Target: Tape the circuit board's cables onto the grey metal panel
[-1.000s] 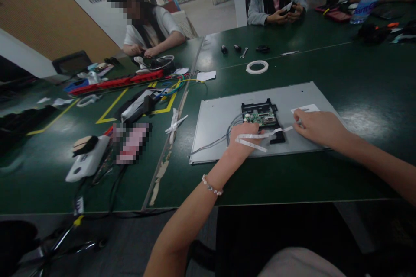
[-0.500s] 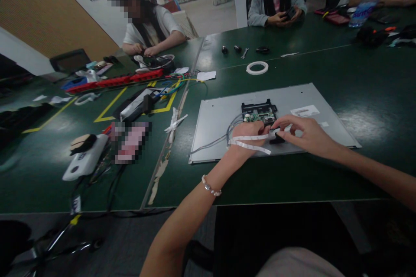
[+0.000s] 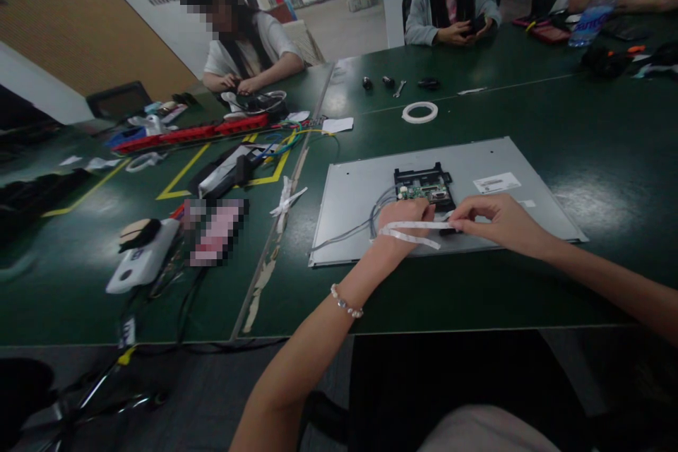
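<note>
A silver flat panel lies on the green table, with a green circuit board in a black bracket on it. Grey cables run from the board to the panel's left edge. My left hand rests at the board's near edge, its fingers curled; what they hold, if anything, is hidden. White tape strips hang across the back of that hand. My right hand pinches the right end of one strip between thumb and fingertips. A small black part, mostly hidden, lies below its fingertips.
A white tape roll, a small wrench and small black parts lie behind the panel. To the left are a phone, a white device and red power strips. Other people sit across the table.
My right hand has closed on the end of a tape strip, which is now drawn straight to the right. My left hand has hardly moved.
</note>
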The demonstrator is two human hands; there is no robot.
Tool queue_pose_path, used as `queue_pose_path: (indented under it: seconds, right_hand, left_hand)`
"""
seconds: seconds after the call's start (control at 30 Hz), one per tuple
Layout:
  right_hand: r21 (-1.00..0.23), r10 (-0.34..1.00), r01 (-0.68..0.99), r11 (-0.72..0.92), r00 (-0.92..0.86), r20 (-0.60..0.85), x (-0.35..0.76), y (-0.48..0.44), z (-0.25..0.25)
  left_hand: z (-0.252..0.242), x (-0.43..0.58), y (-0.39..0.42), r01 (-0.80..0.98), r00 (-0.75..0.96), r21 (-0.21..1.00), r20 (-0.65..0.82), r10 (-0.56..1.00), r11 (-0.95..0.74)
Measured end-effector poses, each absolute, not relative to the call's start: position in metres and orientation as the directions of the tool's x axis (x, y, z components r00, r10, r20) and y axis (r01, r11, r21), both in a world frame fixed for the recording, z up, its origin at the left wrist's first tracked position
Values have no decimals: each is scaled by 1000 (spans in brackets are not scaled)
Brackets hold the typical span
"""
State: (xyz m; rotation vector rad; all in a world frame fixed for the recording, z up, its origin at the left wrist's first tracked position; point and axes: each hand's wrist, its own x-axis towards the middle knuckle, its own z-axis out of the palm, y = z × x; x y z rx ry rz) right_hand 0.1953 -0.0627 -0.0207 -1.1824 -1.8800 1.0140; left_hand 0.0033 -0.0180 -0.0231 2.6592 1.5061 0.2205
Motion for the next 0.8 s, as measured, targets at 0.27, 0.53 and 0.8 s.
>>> queue_pose_path:
  seconds: [0.27,0.53,0.8]
  right_hand:
    - [-928,950,300,221,-280,135,205,-61,-16]
    - [-979,983,185,87,145,115,236,-20,-38]
    - [-972,989,225,75,108,102,218,9,-37]
  left_hand:
    - [-26,-12,-3,886,405,167,179,896,-434]
    - [-29,-35,27,823,240,395,410,880,-409]
    - [-32,-24,46,706,313,496,421,851,-505]
